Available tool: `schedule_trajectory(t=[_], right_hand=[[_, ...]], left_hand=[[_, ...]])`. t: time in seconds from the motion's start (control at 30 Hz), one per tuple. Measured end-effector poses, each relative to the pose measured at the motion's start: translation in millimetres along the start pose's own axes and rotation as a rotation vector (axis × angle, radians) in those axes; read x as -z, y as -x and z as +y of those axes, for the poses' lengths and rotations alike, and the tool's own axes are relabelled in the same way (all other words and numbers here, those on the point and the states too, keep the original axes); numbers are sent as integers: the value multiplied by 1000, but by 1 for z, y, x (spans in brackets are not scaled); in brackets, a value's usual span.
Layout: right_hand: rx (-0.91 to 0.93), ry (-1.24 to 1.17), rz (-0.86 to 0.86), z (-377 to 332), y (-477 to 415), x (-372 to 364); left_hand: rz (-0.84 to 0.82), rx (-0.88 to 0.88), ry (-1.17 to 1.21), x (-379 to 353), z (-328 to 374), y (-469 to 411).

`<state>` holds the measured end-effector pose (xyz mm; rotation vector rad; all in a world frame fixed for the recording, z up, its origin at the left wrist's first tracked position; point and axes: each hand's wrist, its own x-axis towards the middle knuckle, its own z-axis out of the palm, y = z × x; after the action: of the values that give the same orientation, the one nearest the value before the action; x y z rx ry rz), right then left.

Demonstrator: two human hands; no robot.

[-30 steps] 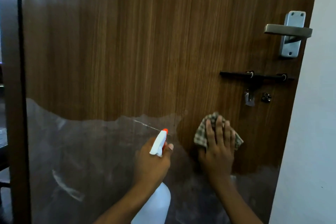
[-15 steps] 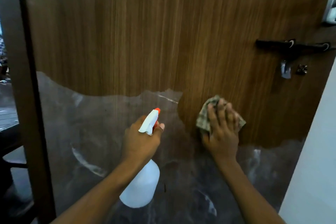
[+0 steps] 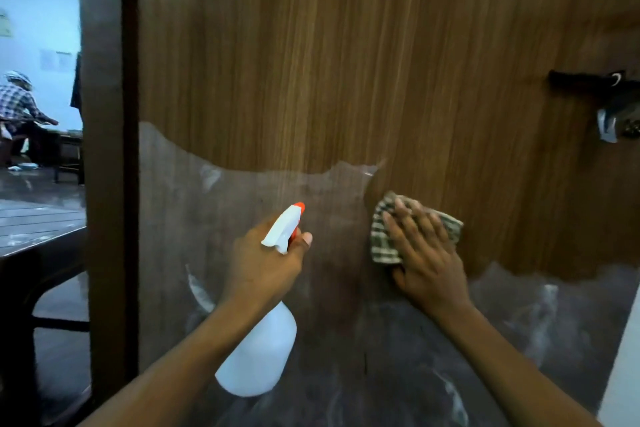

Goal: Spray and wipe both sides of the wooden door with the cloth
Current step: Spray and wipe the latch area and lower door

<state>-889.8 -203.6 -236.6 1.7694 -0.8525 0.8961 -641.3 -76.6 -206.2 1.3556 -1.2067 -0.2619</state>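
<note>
- The wooden door fills most of the frame, its grain running top to bottom; a dull, filmy patch covers its lower part, with clearer brown wood above
- The left hand, lower centre, has its grip clenched round the neck of a white spray bottle, orange nozzle pointing up towards the door
- The right hand, right of centre, lies flat with fingers spread, pressing a checked cloth against the door at the edge of the clear wood
- A black latch sits at the right edge
- The dark door frame stands at left; beyond it, a dark surface and a seated person in a checked shirt, far left
</note>
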Motion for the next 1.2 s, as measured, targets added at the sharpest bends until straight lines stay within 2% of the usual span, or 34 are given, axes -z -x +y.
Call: schedule_trajectory(t=[0.1, 0.17, 0.2, 0.27, 0.33, 0.4, 0.43, 0.5, 0.57, 0.63, 0.67, 0.77, 0.87, 0.93, 0.97, 1.03, 1.13, 1.2], right_hand=[[-369, -37, 54, -2, -32, 9], [-508, -90, 86, -26, -79, 13], [-489, -116, 84, -40, -98, 14], [-322, -104, 67, -67, -110, 6], [-135, -77, 23, -82, -88, -4], [-60, -79, -8, -79, -49, -6], [-85, -72, -19, -73, -33, -5], [-258, -50, -5, -59, -23, 0], [-480, -76, 30, -60, -52, 6], [-530, -118, 71, -78, -101, 7], [-468, -136, 75, -95, -124, 6], [-128, -143, 64, -149, -153, -10], [119, -130, -23, -178, -111, -20], [189, -117, -48, -165, -72, -21], [163, -106, -45, -151, -58, -19], [-10, -75, -29, -125, -54, -15], [-313, -88, 36, -133, -110, -3], [-276, -126, 53, -163, -157, -1]], left_hand=[[11, -15, -34, 22, -6, -3], [3, -29, -45, 33, -6, -8], [-3, -38, -50, 38, -5, -11], [-19, -76, -110, 46, -2, -14], [-48, -143, -277, 51, 2, -13], [-59, -153, -361, 59, 2, -11], [-82, -138, -361, 62, 1, -10], [-156, -141, -386, 69, -1, -5], [-196, -152, -385, 73, -5, -2], [-180, -87, -256, 79, -4, 3], [-151, -60, -181, 83, -5, 4], [-102, -47, -110, 99, -8, 4], [-89, -37, -116, 113, -11, 1], [-91, -4, -89, 121, -15, 1], [-91, 12, -75, 123, -15, 1], [-78, 54, -49, 127, -19, 1], [-48, 88, -34, 135, -22, 0], [-43, 97, -33, 142, -26, -3]])
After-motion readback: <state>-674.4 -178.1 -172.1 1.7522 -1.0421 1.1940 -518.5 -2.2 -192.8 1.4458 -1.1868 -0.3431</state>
